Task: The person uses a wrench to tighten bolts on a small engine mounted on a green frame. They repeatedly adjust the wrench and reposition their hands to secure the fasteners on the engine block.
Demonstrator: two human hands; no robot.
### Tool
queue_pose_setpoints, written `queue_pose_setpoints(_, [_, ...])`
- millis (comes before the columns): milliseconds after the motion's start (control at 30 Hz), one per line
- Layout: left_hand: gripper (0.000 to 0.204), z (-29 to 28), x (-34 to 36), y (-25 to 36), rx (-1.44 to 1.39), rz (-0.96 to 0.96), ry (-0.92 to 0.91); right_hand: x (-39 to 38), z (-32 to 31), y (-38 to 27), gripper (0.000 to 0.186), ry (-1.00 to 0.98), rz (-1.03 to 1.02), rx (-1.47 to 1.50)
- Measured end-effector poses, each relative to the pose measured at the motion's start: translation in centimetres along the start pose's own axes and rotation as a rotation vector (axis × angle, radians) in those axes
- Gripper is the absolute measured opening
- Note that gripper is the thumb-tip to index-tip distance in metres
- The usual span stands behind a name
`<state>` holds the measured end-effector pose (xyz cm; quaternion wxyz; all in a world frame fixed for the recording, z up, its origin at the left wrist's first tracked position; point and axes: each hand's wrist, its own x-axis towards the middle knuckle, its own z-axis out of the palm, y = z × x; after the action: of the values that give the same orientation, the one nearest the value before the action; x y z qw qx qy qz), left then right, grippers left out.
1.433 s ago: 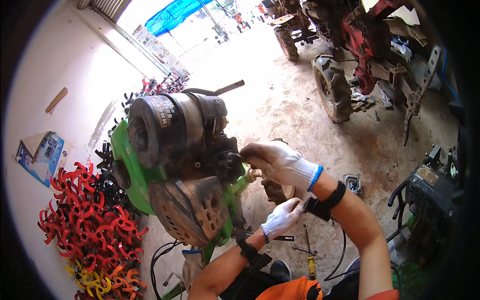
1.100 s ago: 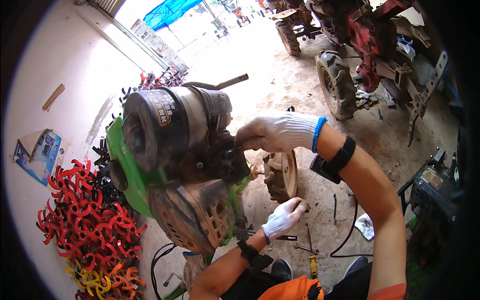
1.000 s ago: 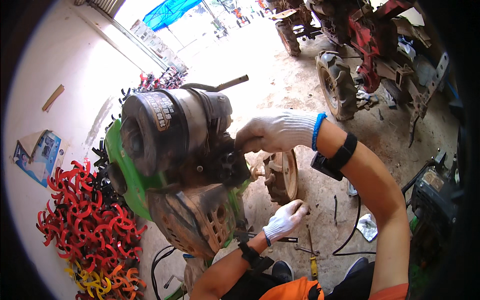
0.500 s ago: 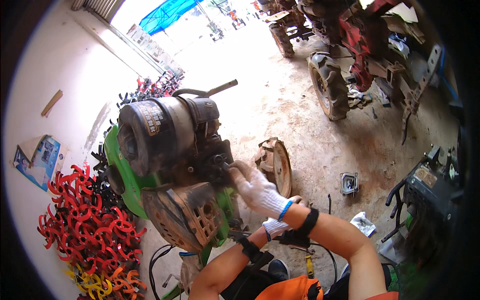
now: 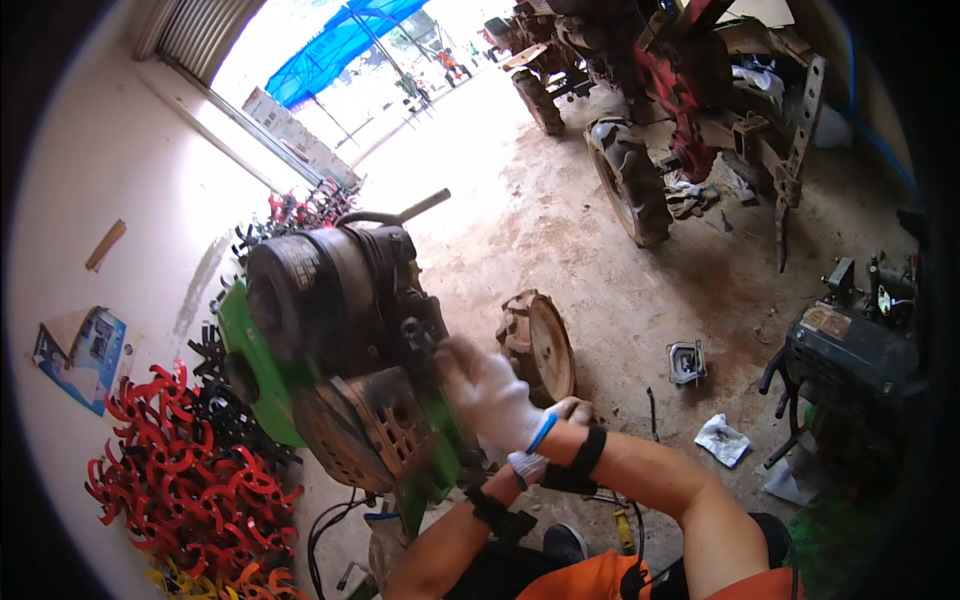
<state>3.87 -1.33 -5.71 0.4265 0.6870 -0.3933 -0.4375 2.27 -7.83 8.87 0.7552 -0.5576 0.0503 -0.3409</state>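
Note:
Before me stands a green walking-tractor engine unit (image 5: 345, 310) with a dark round cylinder on top and a dirty slotted cover (image 5: 375, 425) below. My right hand (image 5: 492, 395), in a white knit glove with a blue cuff, reaches to the engine's right side. Its fingers look bent together at the dark fittings (image 5: 415, 335); motion blurs the fingertips, and what they grip is hidden. My left hand (image 5: 570, 410), also gloved, passes beneath the right wrist. Only its curled fingers and cuff show, closed on something I cannot make out.
A lugged wheel (image 5: 540, 350) stands just beyond my hands. Heaped red curved blades (image 5: 200, 480) lie along the left wall. A red tractor (image 5: 680, 110) is at the far right, a black machine (image 5: 850, 350) at the right. A metal part (image 5: 687, 363) and crumpled paper (image 5: 722, 440) lie on the floor.
The view has shifted a little, so the scene sits differently in the picture. My right hand stays at the engine's side, now more blurred. My left hand remains under the right wrist.

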Motion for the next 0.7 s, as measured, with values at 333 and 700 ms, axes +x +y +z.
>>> queue_pose_setpoints(333, [0.053, -0.3, -1.0, 5.5, 0.351, -0.117, 0.005, 5.6, -7.9, -2.6, 0.043, -0.325, -0.11, -0.739])
queue_pose_setpoints(700, [0.051, -1.0, -0.4, 4.7, 0.325, -0.076, -0.01, 13.2, -7.7, -7.3, 0.033, -0.688, -0.45, -1.105])
